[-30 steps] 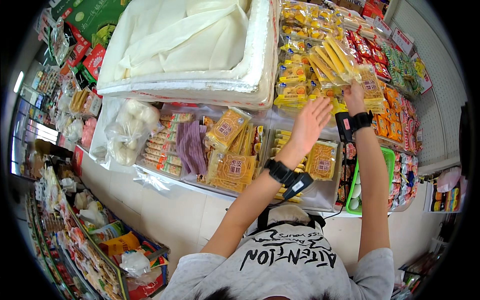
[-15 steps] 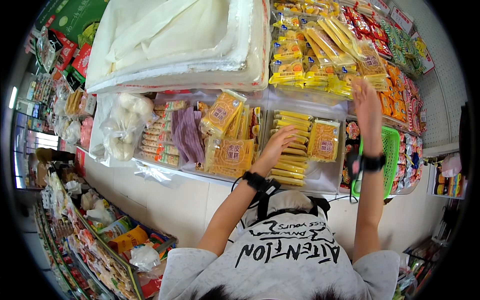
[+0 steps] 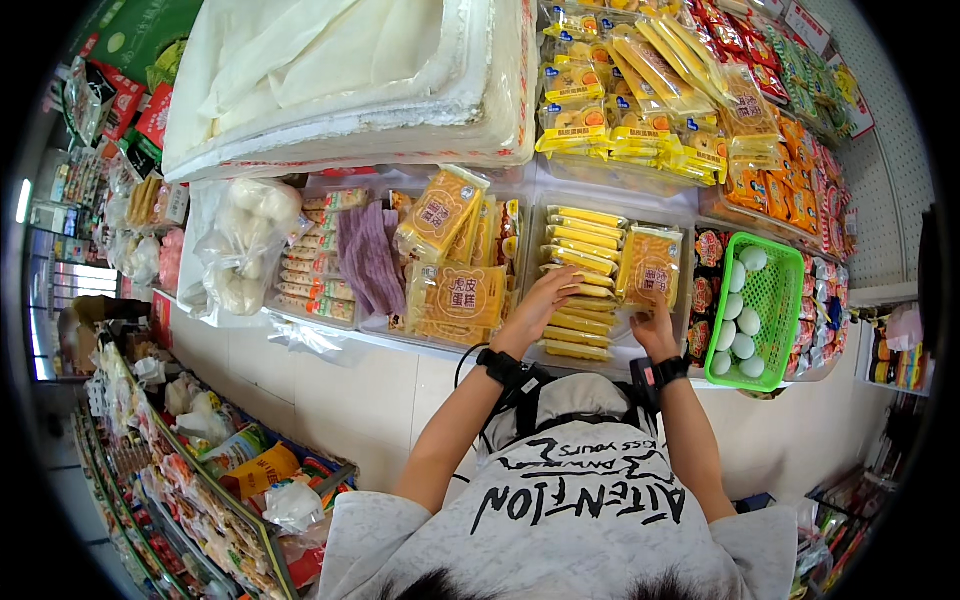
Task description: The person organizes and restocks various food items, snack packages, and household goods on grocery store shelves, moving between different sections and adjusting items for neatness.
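Note:
My left hand [image 3: 545, 306] lies over the left edge of a row of yellow-wrapped cake packs [image 3: 582, 244], fingers stretched out across the middle packs. It seems to rest on them without lifting any. At the lower end of a clear-wrapped cake pack [image 3: 650, 262] is my right hand [image 3: 655, 330], thumb and fingers apart, the fingertips touching or just short of the wrapper. That pack lies flat beside the row in the same white bin [image 3: 622, 353]. Each wrist wears a black band with a small device.
A green basket [image 3: 800, 290] of pale eggs stands to the right. Left are more cake packs [image 3: 457, 300], purple strips [image 3: 370, 258] and bagged white buns [image 3: 245, 245]. Yellow snack packs [image 3: 575, 85] fill the far bin, with a large white foam box [image 3: 350, 150] beside it.
My right hand has come back from the far bin's snack packs, down and left to the near bin, uncovering the egg basket. My left hand stays over the row.

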Demonstrator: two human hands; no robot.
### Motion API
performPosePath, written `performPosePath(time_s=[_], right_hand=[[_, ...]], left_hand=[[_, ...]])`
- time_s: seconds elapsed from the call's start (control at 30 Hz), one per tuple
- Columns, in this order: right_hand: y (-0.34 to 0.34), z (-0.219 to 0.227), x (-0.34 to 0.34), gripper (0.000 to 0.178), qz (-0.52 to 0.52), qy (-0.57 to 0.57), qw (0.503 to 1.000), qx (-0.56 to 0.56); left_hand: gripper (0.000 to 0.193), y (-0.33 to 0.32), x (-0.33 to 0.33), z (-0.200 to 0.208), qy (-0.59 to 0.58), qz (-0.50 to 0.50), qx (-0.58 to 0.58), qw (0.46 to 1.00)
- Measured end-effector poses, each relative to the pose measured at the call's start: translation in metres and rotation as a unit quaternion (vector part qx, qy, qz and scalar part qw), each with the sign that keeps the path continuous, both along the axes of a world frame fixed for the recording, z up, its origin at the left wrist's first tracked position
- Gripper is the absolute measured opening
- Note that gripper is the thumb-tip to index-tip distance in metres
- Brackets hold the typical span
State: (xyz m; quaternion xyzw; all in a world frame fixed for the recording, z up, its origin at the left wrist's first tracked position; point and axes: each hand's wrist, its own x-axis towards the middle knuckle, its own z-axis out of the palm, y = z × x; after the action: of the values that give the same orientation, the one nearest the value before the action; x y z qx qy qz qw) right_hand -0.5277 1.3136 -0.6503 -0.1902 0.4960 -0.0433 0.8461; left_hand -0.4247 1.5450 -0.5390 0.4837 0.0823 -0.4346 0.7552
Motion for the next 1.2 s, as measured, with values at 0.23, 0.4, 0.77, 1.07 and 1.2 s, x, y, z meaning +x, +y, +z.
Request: performPosePath(time_s=[0.23, 0.4, 0.77, 1.07, 1.2], right_hand=[[0.014, 0.016, 0.015, 0.031, -0.08, -0.095, 0.992, -0.015], [0.003, 0.03, 0.019, 0.02, -0.025, -0.054, 0.998, -0.036], [0.022, 0.092, 0.034, 0.02, -0.038, -0.113, 0.988, -0.094], [0.004, 0.26, 0.026, 0.039, -0.021, -0.243, 0.915, -0.32], [-0.035, 0.313, 0.083, 0.042, -0.118, -0.195, 0.829, -0.511]], left_hand=[[0.03, 0.001, 0.002, -0.002, 0.004, 0.005, -0.014, 1.0], [0.029, 0.003, 0.001, -0.007, 0.015, 0.003, -0.019, 1.0], [0.03, -0.02, 0.004, 0.002, 0.007, -0.043, -0.036, 0.998], [0.03, -0.011, 0.004, -0.005, 0.018, -0.018, -0.034, 0.999], [0.029, -0.018, 0.004, -0.004, 0.01, -0.037, -0.037, 0.999]])
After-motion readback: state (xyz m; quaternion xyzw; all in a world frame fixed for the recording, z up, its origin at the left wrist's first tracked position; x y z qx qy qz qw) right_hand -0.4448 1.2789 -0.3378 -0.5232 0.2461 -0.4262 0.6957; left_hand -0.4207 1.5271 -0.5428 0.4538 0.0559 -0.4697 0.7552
